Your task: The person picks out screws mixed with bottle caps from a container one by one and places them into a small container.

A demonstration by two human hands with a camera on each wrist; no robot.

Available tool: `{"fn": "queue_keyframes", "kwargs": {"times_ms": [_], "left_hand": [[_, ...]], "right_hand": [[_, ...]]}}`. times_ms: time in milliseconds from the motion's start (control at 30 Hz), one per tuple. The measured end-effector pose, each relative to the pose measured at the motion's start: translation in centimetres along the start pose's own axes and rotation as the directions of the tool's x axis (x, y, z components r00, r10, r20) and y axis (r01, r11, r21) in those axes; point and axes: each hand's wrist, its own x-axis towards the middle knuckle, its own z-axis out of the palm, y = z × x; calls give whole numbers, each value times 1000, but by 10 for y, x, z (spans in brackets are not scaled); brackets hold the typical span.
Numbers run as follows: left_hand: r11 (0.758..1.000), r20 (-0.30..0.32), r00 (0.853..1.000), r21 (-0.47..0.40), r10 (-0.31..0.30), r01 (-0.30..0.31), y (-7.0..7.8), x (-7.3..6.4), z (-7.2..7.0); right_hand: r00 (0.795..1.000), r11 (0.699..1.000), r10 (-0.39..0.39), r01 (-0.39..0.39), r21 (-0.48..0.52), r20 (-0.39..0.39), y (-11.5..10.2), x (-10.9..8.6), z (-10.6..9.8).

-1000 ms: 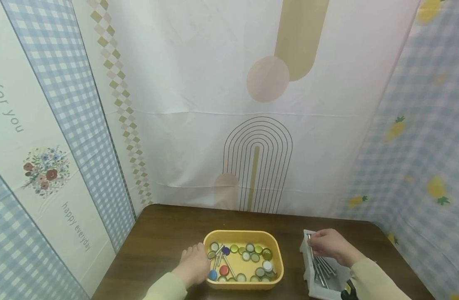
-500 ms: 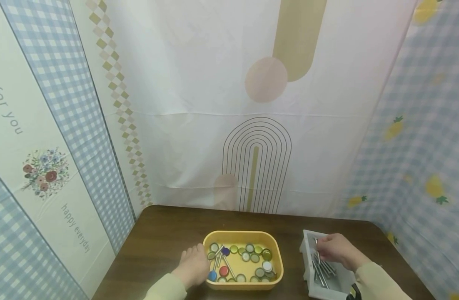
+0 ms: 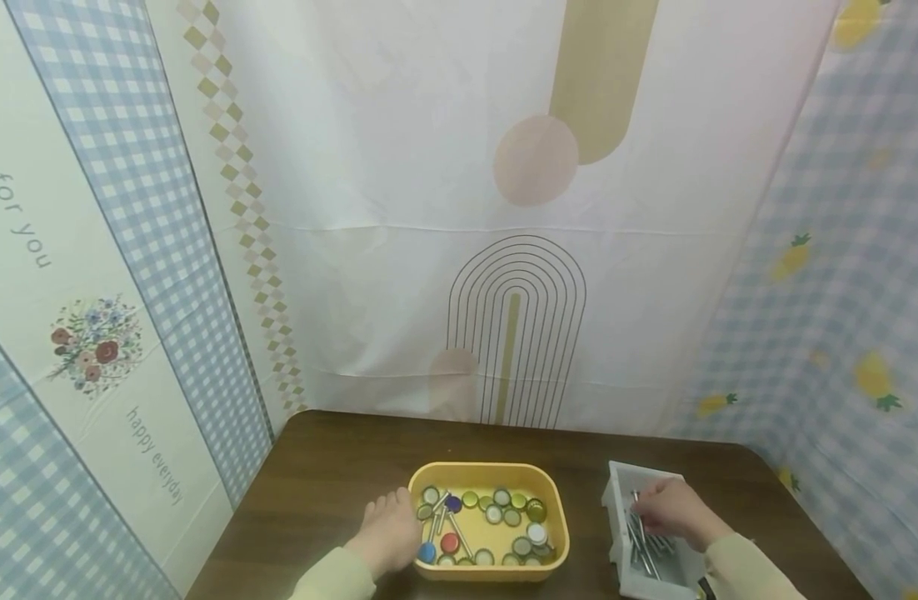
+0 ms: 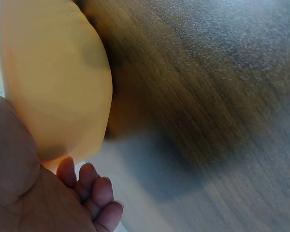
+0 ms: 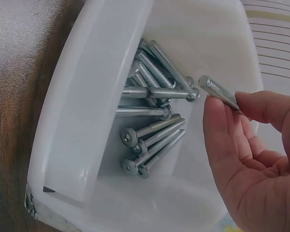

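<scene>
My right hand [image 3: 672, 510] pinches a silver bolt [image 5: 218, 91] between thumb and fingers, its threaded end sticking out. Hand and bolt are over the light grey bin [image 3: 618, 542]. Inside that bin lie several more bolts [image 5: 154, 129], some with round heads facing the right wrist camera. At the left end of the yellow tub [image 3: 489, 573], my left hand [image 3: 390, 533] grips the rim; its fingers curl by the outer wall in the left wrist view, and the thumb tip is hidden. Bottle caps [image 3: 511, 517] and several bolts [image 3: 459, 533] lie in the tub.
Both containers stand on a dark brown wooden table [image 3: 339, 467], the tub left of the bin with a gap between them. A white patterned cloth [image 3: 369, 317] hangs behind the table's far edge, and a blue checked cloth [image 3: 826, 333] hangs on the right.
My right hand has moved a little right and toward me, from the bin's far left corner to over its inside, still pinching the bolt. The left hand stays at the tub.
</scene>
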Motion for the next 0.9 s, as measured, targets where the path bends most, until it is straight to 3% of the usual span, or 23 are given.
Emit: {"fn": "queue_keyframes", "kwargs": {"times_ms": [233,500,700,900], "left_hand": [[1000,3,1000,-1,1,-1,0,1,0],[1000,-1,1000,4,13,-13,-2,1,2],[1000,-17,1000,6,16,-16,-1,-1,1],[1000,8,1000,-5,-7,7,-1,1,1]], "right_hand": [[1000,999,2,-2,-50,1,2,0,3],[997,992,58,-52,-116,43,7,7,0],[998,988,46,-40,-148,37,10,8,1],[998,986,49,-42,-160,37,12,8,2]]}}
